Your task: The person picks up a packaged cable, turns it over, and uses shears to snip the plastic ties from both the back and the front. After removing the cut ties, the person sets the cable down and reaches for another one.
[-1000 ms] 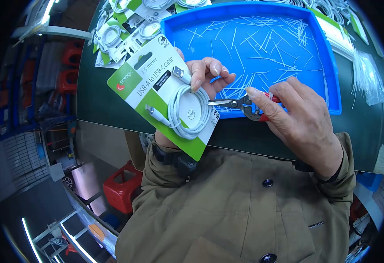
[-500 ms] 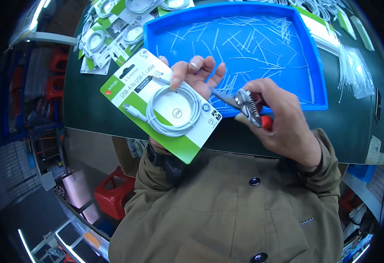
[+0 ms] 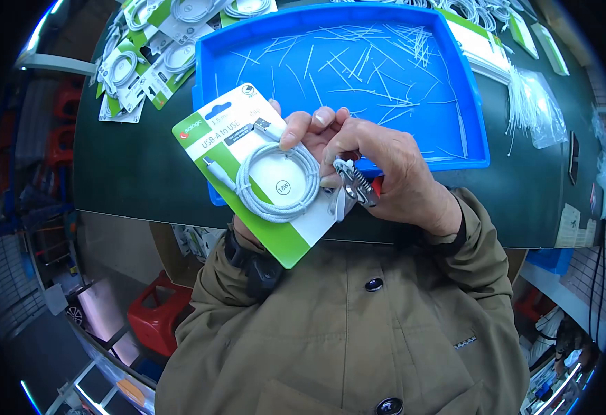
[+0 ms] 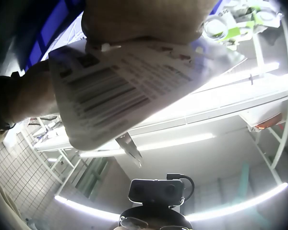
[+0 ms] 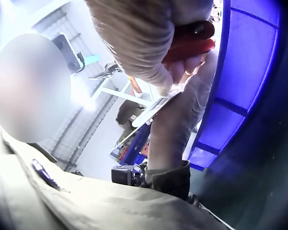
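The left hand [image 3: 306, 131] grips a green and white card [image 3: 285, 245], thumb on its front by a coiled white cable [image 3: 275, 212]. Its barcoded back [image 4: 105, 96] shows in the left wrist view beneath the left hand [image 4: 144, 21]. The right hand [image 3: 403, 166] holds metal cutters [image 3: 357, 185], its fingertips close to the left fingers at the card's right edge; whether they touch or pinch anything there is hidden. In the right wrist view, red handles [image 5: 189, 50] lie inside the right hand [image 5: 137, 40], and the blades [image 5: 105, 72] point away from the card [image 5: 153, 108].
A blue tray [image 3: 474, 104] with many thin white strips scattered inside lies behind the hands. Carded cables [image 3: 123, 69] are piled at the back left. A bundle of white ties [image 3: 517, 93] and a plastic bag [image 3: 548, 121] lie on the right. A red stool [image 3: 154, 315] stands below left.
The right hand has moved left to the left hand, and the cutters' blades have swung from pointing at the cable to pointing toward the body. The left hand still holds the card.
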A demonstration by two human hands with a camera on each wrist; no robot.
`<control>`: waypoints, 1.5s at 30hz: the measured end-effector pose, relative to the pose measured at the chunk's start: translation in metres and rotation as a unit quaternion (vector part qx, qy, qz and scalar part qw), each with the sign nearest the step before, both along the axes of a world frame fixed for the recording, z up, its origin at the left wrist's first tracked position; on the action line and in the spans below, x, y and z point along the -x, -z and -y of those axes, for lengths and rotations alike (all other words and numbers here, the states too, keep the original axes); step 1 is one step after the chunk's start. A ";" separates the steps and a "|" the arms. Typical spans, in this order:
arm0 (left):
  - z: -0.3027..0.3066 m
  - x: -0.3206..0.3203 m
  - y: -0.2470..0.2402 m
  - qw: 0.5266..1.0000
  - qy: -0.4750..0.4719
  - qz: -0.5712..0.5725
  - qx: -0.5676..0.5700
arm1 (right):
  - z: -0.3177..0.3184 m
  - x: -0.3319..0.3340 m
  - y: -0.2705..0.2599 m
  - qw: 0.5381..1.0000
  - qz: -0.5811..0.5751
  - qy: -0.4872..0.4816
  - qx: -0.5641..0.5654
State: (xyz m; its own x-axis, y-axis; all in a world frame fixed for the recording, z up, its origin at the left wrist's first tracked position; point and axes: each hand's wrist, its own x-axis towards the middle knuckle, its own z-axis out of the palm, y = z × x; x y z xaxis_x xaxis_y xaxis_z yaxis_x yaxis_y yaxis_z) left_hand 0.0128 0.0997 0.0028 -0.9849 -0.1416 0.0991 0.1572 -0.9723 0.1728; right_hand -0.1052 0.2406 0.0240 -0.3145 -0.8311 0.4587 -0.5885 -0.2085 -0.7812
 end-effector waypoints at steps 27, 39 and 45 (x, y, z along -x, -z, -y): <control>0.217 -0.278 0.029 0.486 -0.709 0.483 0.168 | -0.041 0.045 -0.032 0.953 0.079 0.188 -0.225; 0.292 -0.153 0.006 0.286 -0.420 0.443 0.739 | -0.042 0.047 -0.020 0.960 0.069 0.177 -0.206; 0.339 -0.066 -0.008 -0.043 -0.283 0.275 0.918 | -0.044 0.053 -0.020 0.957 0.125 0.179 -0.190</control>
